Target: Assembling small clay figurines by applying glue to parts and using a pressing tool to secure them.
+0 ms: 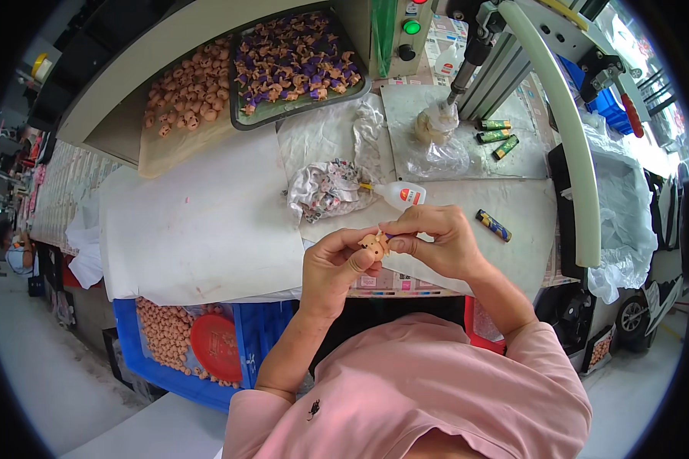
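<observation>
Left hand: the left hand point(335, 264) is raised over the near table edge, forearm coming up from the pink sleeve, fingers curled narrow with the thumb pressed against the small tan figurine head point(373, 244).
Right hand: the right hand point(436, 241) bends in from the right, wrist cocked, thumb and forefinger pinched on the same tan piece from its right side.
Held piece: it sits between both hands, above the front edge of the table, touching fingertips of each.
Near edge: the white paper-covered table point(207, 222) ends just under the hands; its left half lies bare.
Below the edge: a blue plastic crate point(264, 329) holds many tan heads and a round red lid point(216, 346).
Beside the hands: a white glue bottle with an orange label point(400, 195) lies on its side just beyond them, touching a crumpled patterned cloth point(328, 187); a dark cylindrical lighter point(494, 226) lies to the right, apart.
Far left: a beige board point(187, 92) carries a loose heap of tan heads.
Far centre: a dark rectangular tray point(295, 65) is filled with purple and tan pieces.
Far right: a slanted metal machine frame point(505, 61) crowds that side.
</observation>
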`<state>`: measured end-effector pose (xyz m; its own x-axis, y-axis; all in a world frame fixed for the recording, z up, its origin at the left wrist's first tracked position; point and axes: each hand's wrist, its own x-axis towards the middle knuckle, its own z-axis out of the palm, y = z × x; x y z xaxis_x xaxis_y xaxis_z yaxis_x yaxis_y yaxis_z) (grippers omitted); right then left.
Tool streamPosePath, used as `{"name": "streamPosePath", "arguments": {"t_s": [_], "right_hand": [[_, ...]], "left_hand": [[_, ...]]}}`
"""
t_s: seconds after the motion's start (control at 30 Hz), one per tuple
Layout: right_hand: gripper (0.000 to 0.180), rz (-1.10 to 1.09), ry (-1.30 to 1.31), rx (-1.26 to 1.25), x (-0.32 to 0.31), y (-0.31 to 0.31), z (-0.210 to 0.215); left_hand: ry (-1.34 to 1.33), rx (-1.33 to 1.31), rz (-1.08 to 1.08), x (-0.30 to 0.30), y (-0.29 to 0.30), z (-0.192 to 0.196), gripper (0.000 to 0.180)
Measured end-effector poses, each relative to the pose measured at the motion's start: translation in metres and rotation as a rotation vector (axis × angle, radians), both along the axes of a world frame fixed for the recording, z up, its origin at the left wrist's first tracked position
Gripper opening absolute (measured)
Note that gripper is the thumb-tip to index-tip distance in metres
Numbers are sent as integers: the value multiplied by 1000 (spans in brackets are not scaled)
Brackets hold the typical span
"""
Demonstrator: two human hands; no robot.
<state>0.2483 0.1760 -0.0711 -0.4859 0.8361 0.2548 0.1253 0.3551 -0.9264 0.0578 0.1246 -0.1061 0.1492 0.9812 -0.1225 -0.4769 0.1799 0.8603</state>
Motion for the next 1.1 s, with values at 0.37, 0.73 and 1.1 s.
{"name": "streamPosePath", "arguments": {"t_s": [0.37, 0.73, 1.1], "right_hand": [[27, -17, -25, 182, 13, 6, -1], [22, -684, -169, 1491, 72, 86, 149], [28, -956, -83, 971, 78, 116, 169]], "left_hand": [[-233, -162, -183, 3, 12, 3, 26], [-229, -158, -147, 23, 15, 22, 26], [-224, -126, -123, 9, 3, 31, 33]]}}
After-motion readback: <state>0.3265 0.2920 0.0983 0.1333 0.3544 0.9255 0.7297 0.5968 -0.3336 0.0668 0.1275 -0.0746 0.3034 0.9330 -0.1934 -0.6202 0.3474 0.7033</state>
